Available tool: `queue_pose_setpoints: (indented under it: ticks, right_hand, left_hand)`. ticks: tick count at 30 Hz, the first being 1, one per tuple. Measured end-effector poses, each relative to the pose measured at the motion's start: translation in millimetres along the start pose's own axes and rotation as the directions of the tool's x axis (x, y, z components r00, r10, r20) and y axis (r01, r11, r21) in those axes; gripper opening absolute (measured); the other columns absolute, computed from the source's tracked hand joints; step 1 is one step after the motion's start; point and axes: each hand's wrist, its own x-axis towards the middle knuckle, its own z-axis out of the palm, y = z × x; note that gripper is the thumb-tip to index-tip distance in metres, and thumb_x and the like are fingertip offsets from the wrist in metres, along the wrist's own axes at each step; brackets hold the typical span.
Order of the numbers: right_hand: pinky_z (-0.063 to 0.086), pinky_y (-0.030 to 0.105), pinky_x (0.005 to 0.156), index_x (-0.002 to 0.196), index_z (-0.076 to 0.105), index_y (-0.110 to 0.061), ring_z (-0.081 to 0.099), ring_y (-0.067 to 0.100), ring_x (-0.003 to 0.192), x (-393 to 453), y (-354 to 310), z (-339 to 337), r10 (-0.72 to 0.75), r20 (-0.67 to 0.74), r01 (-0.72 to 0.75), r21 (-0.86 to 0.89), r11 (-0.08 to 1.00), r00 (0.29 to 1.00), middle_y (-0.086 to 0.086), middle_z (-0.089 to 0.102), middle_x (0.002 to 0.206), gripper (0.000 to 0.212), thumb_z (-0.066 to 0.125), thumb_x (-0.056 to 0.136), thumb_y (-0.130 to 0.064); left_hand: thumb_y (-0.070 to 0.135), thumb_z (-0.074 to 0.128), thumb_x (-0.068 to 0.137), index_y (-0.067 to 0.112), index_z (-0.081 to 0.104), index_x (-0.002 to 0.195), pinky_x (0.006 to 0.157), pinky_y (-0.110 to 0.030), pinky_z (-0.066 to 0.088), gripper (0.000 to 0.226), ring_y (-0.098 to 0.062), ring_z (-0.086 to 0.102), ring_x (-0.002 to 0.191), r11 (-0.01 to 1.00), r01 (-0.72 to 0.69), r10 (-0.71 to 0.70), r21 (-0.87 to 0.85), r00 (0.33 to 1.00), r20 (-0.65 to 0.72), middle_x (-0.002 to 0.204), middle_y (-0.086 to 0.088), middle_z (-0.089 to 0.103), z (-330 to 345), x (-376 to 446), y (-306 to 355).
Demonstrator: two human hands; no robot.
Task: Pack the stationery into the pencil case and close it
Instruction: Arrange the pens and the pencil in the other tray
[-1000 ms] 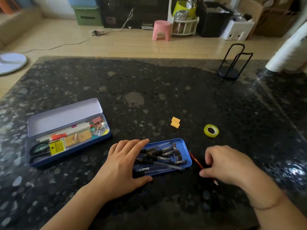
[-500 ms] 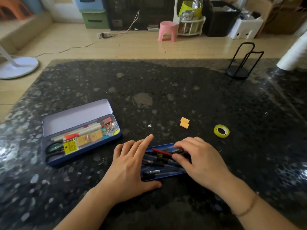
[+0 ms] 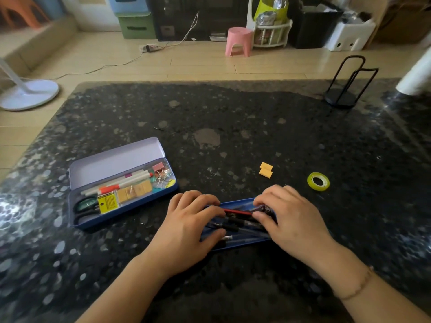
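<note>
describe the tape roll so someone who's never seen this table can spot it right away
Start at the dark speckled table and find the person's right hand on the blue tray of pens near the front edge. Just beyond and to the right of that hand lies the tape roll, flat and alone. It is a small yellow-green ring with an open centre, unlike the two solid orange blocks to its left.

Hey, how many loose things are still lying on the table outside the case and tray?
3: two orange blocks touching, beyond the tray, and a tape roll to their right. Hands may hide more.
</note>
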Motion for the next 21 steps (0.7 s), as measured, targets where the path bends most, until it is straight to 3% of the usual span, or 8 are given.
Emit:
queue_pose_setpoints:
  ticks: [9,14,17,19,21]
  right_hand:
    - [0.042,0.027,0.069,0.089,0.061,-0.036,0.044,0.006,0.084,2.6,13.7,-8.4,0.053,0.103,-0.041,-0.111,0.993,0.993,-0.017,0.057,0.086,0.005,0.057,0.089,-0.037]
    - [0.038,0.025,0.060,0.084,0.056,-0.031,0.047,0.009,0.080,5.8,35.5,-23.0,0.373,-0.046,-0.376,-0.120,0.919,0.927,-0.013,0.051,0.083,0.006,0.055,0.090,-0.032]
    - [0.050,0.029,0.063,0.084,0.057,-0.031,0.052,0.008,0.078,4.8,42.6,-20.5,0.474,0.033,-0.460,-0.186,0.868,0.880,-0.012,0.054,0.083,0.006,0.060,0.088,-0.035]
    - [0.049,0.029,0.065,0.089,0.057,-0.031,0.052,0.009,0.084,3.6,38.0,-17.9,0.412,-0.029,-0.412,-0.141,0.900,0.911,-0.012,0.055,0.089,0.007,0.059,0.088,-0.038]
    - [0.044,0.026,0.066,0.096,0.060,-0.032,0.050,0.009,0.088,2.6,24.2,-17.4,0.208,-0.097,-0.214,-0.055,0.975,0.973,-0.014,0.054,0.092,0.013,0.057,0.087,-0.041]
  left_hand:
    - [0.044,0.064,0.083,0.039,0.061,0.105,0.095,-0.037,0.036,0.023,-0.007,0.046,0.102,0.999,0.035,-0.034,0.031,0.999,-0.042,0.102,0.021,0.060,4.2,3.5,0.6]
    - [0.042,0.065,0.083,0.039,0.060,0.103,0.093,-0.037,0.037,0.021,-0.007,0.047,0.099,0.997,0.068,-0.067,0.034,0.997,-0.049,0.098,0.022,0.059,3.4,3.9,-1.7]
    - [0.041,0.065,0.083,0.038,0.059,0.104,0.092,-0.036,0.037,0.022,-0.006,0.047,0.098,0.997,0.069,-0.067,0.038,0.997,-0.048,0.098,0.022,0.059,4.5,3.6,-1.1]
    - [0.040,0.066,0.082,0.037,0.058,0.104,0.091,-0.035,0.037,0.023,-0.005,0.047,0.097,0.997,0.065,-0.064,0.029,0.997,-0.052,0.097,0.022,0.058,4.0,3.6,-0.6]
    - [0.038,0.065,0.083,0.037,0.058,0.101,0.090,-0.034,0.036,0.019,-0.004,0.046,0.095,0.998,0.057,-0.056,0.022,0.997,-0.054,0.094,0.023,0.057,3.4,4.3,0.1]
